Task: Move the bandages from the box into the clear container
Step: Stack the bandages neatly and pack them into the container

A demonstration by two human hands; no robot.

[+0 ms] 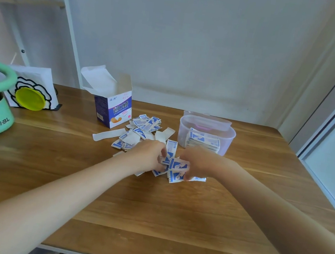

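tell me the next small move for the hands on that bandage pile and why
Probably lift the gathered bandages and carry them right into the clear container: the left hand and right hand already grip the bunch, and the container stands open, partly filled.

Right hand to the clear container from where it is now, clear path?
Probably yes. The right hand, gripping bandages with the left hand, sits just in front of the clear container. Its top is open, nothing lies between, and a stack of bandages is already inside.
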